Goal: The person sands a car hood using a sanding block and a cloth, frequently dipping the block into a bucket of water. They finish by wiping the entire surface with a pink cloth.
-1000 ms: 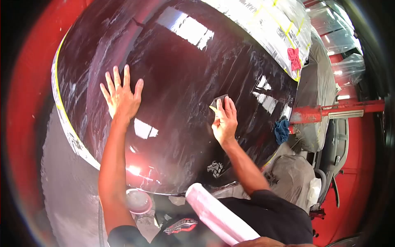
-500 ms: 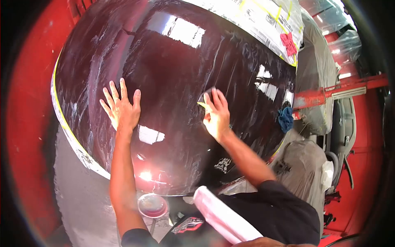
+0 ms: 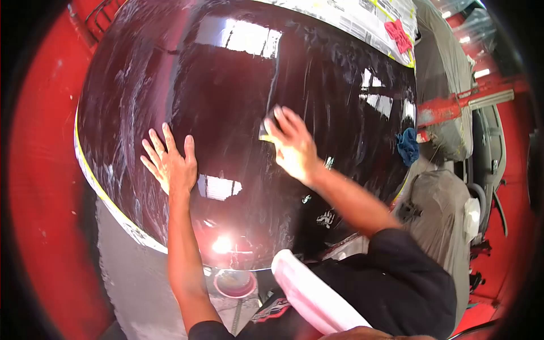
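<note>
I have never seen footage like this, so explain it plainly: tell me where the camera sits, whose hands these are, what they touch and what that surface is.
There is no machine here. A person works with bare hands, and the camera sits on that person's head, looking forward and down. Its wide lens bends the picture into a round shape. The big shiny surface is a dark glossy panel, bordered by yellow tape and masking paper. The left hand lies flat on it, fingers spread. The right hand presses a small dark pad with a yellow edge against the panel. A blue cloth sits at the panel's right edge, and a red cloth lies on the paper above. A white roll shows near the person's chest.
</note>
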{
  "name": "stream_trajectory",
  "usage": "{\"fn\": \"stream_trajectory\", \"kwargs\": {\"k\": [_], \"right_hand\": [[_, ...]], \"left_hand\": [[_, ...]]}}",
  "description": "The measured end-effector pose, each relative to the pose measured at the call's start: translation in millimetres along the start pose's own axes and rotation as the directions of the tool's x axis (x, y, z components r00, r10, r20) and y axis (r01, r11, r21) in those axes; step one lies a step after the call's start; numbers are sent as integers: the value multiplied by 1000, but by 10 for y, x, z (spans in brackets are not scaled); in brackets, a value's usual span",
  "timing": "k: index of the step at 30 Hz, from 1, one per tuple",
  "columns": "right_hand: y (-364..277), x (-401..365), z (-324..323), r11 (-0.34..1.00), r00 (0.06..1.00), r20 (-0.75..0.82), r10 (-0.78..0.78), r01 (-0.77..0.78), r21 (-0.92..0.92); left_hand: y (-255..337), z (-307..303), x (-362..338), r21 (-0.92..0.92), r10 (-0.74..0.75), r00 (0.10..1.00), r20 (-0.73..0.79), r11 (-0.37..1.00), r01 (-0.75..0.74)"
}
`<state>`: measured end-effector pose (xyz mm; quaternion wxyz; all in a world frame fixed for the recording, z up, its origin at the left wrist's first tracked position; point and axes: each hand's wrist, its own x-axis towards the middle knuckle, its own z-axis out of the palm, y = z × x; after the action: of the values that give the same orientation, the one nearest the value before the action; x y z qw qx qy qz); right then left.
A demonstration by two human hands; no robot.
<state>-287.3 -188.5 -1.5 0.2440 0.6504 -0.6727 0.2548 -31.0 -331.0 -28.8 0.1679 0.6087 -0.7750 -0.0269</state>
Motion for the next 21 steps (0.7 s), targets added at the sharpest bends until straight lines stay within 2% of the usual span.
{"fn": "stream_trajectory", "kwargs": {"k": [3,4,5,6,7,9,10,11,12,13,14,16,17,18,19,20,21], "right_hand": [[957,1067,462,984,997,-22,-79,82,160],[1190,1394,656,981,974,-134,-185,191,34],[1339,1668,785,1000,997,69,18,-17,-23],[1402,1818,937,994,997,34,70,-66,-91],[1346,1768,899,994,996,-47,73,-76,-77],[908,1239,470,999,994,108,30,-29,-15],[563,744,285,997,1000,-22,12,-10,77],[313,100,362,777,901,183,394,-432,459],[8,-203,-39,927,966,149,213,-248,280],[-110,-383,-396,995,987,159,19,-34,89],[70,-294,-447,995,986,162,30,-45,93],[793,234,-180,913,991,137,-8,-48,404],[1072,465,23,981,989,14,-145,142,130],[1323,676,145,932,993,-9,-121,117,344],[1579,886,393,990,999,-5,-38,39,138],[1480,1125,345,992,991,87,105,-98,-81],[1484,1181,550,984,990,-72,119,-127,-125]], "left_hand": [[-19,41,10,19,-1,1000,-1,1000,1],[-25,39,57,25,0,1000,-13,1000,1],[-13,19,58,22,-10,1000,-5,1000,10],[2,-5,10,20,-7,1000,18,1000,7],[-8,-8,-17,26,19,999,31,999,-20],[-22,24,18,-14,-3,1000,31,1000,4],[-12,17,16,-26,0,1000,19,1000,0],[-18,10,-38,-24,21,999,34,1000,-20],[-12,13,-7,-17,10,999,31,1000,-10],[-11,23,22,-6,-8,999,32,1000,8],[-18,37,20,-22,-1,1000,17,1000,2],[-8,40,14,-2,-9,1000,22,1000,9],[-17,40,28,17,-13,999,30,1000,12],[-21,54,29,33,-12,1000,20,999,11],[-18,51,17,37,-28,999,29,999,27],[-8,34,8,-2,-15,1000,4,1000,15],[-6,29,5,-36,8,1000,-20,999,-9]]}}
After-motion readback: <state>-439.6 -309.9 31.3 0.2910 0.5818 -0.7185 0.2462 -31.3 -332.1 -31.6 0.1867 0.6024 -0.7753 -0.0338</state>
